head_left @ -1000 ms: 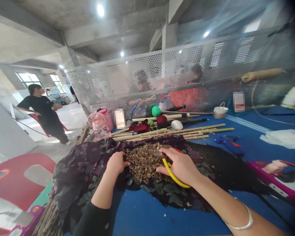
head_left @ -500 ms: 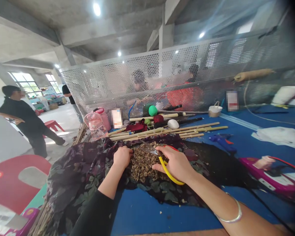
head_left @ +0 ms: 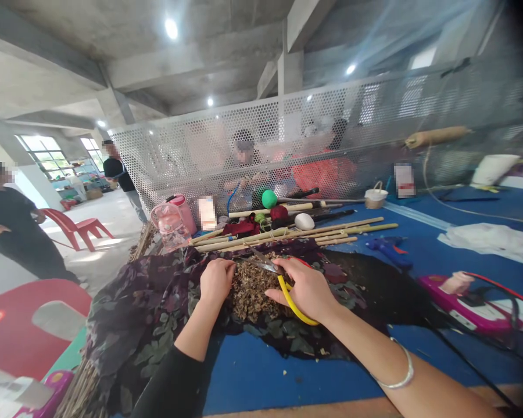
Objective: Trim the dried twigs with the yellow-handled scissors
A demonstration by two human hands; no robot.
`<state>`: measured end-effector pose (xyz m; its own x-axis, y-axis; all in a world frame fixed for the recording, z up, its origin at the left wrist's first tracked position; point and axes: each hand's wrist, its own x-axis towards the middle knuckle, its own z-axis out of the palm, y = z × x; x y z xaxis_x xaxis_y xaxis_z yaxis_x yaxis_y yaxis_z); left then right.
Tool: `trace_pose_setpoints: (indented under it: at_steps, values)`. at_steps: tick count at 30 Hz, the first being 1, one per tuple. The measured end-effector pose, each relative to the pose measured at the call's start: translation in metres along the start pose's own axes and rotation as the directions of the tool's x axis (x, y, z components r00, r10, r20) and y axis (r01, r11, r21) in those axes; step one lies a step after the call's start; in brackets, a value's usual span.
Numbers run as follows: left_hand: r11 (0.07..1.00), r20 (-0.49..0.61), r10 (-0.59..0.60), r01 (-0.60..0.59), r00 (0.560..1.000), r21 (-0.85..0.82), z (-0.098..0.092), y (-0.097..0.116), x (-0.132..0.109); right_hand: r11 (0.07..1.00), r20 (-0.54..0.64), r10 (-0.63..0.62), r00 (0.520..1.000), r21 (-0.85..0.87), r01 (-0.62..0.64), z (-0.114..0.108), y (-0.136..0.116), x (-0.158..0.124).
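My right hand (head_left: 303, 285) is closed round the handles of a pair of scissors (head_left: 295, 305), one handle yellow and the other red. Their metal blades point left, above a heap of dry brown plant bits (head_left: 250, 293). Beside the heap's left edge is my left hand (head_left: 217, 281), its fingers closed in a pinch at the blade tips; what they pinch is too small to name. Beneath the heap lies a dark, leaf-patterned sheer cloth (head_left: 152, 325), spread over the blue table (head_left: 253, 371).
Bamboo sticks (head_left: 261, 237), a green ball (head_left: 269, 199) and a white ball (head_left: 304, 221) lie behind the heap. On the right are a blue glue gun (head_left: 387, 251) and a magenta power strip (head_left: 466, 316). A perforated metal screen (head_left: 192, 151) stands at the back; people are beyond it.
The view has shifted slightly. Both hands stay over the heap, with the scissors held in nearly the same place. At left, a standing person has moved further left, uncovering a red chair.
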<state>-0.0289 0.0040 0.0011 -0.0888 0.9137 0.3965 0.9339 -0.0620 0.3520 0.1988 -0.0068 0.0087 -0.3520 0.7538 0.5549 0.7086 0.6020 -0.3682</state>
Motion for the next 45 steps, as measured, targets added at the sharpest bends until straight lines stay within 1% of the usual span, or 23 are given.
trace_pose_setpoints:
  at_steps: [2, 3, 5, 6, 8, 9, 10, 12, 13, 14, 15, 17, 22, 24, 31, 36, 38, 39, 41, 43, 45]
  values:
    - [0.988, -0.073, -0.077, 0.067, 0.994, -0.136, 0.000, 0.000, -0.002, 1.000, -0.013, 0.020, 1.000, -0.008, -0.020, 0.001, -0.001, 0.000]
    - [0.972, -0.090, -0.123, 0.102, 0.988, -0.213, 0.001, 0.000, -0.002, 0.999, -0.012, 0.031, 0.999, -0.018, -0.031, 0.001, -0.001, 0.000]
    - [0.904, -0.066, -0.217, 0.176, 0.974, -0.389, 0.004, 0.004, -0.003, 0.998, -0.004, 0.047, 0.999, -0.034, -0.047, 0.002, -0.002, 0.000]
    - [0.843, -0.022, -0.263, 0.219, 0.965, -0.491, 0.006, 0.006, -0.003, 0.998, 0.000, 0.051, 0.999, -0.039, -0.051, 0.003, -0.003, 0.000]
    - [0.658, 0.108, -0.313, 0.297, 0.944, -0.692, 0.010, 0.015, -0.005, 0.998, 0.007, 0.052, 0.999, -0.044, -0.052, 0.004, -0.003, 0.001]
    - [0.543, 0.175, -0.311, 0.326, 0.934, -0.774, 0.011, 0.020, -0.006, 0.998, 0.010, 0.051, 0.999, -0.045, -0.050, 0.004, -0.004, 0.001]
    - [0.439, 0.216, -0.287, 0.328, 0.933, -0.836, 0.012, 0.025, -0.008, 0.998, 0.014, 0.048, 0.999, -0.047, -0.047, 0.004, -0.004, 0.001]
    - [0.278, 0.256, -0.230, 0.316, 0.939, -0.907, 0.012, 0.036, -0.012, 0.998, 0.028, 0.040, 0.999, -0.052, -0.039, 0.004, -0.005, 0.001]
    - [0.226, 0.266, -0.212, 0.312, 0.940, -0.923, 0.012, 0.041, -0.014, 0.998, 0.036, 0.035, 0.999, -0.052, -0.033, 0.004, -0.005, 0.002]
    - [0.194, 0.274, -0.200, 0.312, 0.941, -0.930, 0.011, 0.045, -0.016, 0.998, 0.045, 0.030, 0.999, -0.052, -0.028, 0.004, -0.005, 0.002]
    - [0.183, 0.278, -0.192, 0.312, 0.941, -0.932, 0.011, 0.049, -0.017, 0.998, 0.052, 0.026, 0.998, -0.050, -0.023, 0.004, -0.006, 0.002]
    - [0.217, 0.274, -0.169, 0.307, 0.947, -0.927, 0.010, 0.053, -0.020, 0.999, 0.059, 0.021, 0.998, -0.046, -0.018, 0.003, -0.006, 0.002]
    - [0.410, 0.208, -0.127, 0.242, 0.970, -0.879, 0.008, 0.055, -0.023, 0.999, 0.107, 0.036, 0.994, -0.035, -0.033, 0.003, -0.006, 0.001]
    - [0.460, 0.199, -0.127, 0.235, 0.972, -0.856, 0.007, 0.055, -0.023, 0.999, 0.124, 0.042, 0.991, -0.032, -0.039, 0.003, -0.006, 0.000]
    - [0.554, 0.198, -0.135, 0.239, 0.971, -0.797, 0.000, 0.057, -0.024, 0.999, 0.123, 0.046, 0.991, 0.001, -0.047, 0.004, -0.004, -0.001]
    - [0.544, 0.205, -0.130, 0.243, 0.970, -0.803, 0.003, 0.056, -0.024, 0.995, 0.145, 0.042, 0.988, 0.080, -0.054, 0.004, -0.003, -0.001]
    - [0.575, 0.211, -0.136, 0.250, 0.968, -0.779, 0.003, 0.052, -0.022, 0.995, 0.155, 0.040, 0.987, 0.087, -0.054, 0.004, -0.003, 0.000]
    - [0.612, 0.213, -0.141, 0.254, 0.967, -0.749, 0.001, 0.048, -0.020, 0.995, 0.158, 0.043, 0.986, 0.077, -0.056, 0.003, -0.002, 0.000]
    - [0.714, 0.209, -0.159, 0.259, 0.965, -0.651, -0.005, 0.035, -0.014, 0.998, 0.160, 0.054, 0.986, 0.034, -0.060, 0.002, -0.001, 0.001]
    - [0.858, 0.192, -0.157, 0.230, 0.969, -0.460, -0.013, 0.016, -0.008, 0.998, 0.148, 0.059, 0.987, -0.023, -0.056, 0.001, 0.000, 0.001]
    - [0.948, 0.131, -0.162, 0.191, 0.978, -0.252, -0.021, -0.006, -0.002, 0.997, 0.135, 0.052, 0.990, -0.063, -0.044, 0.002, 0.002, 0.001]
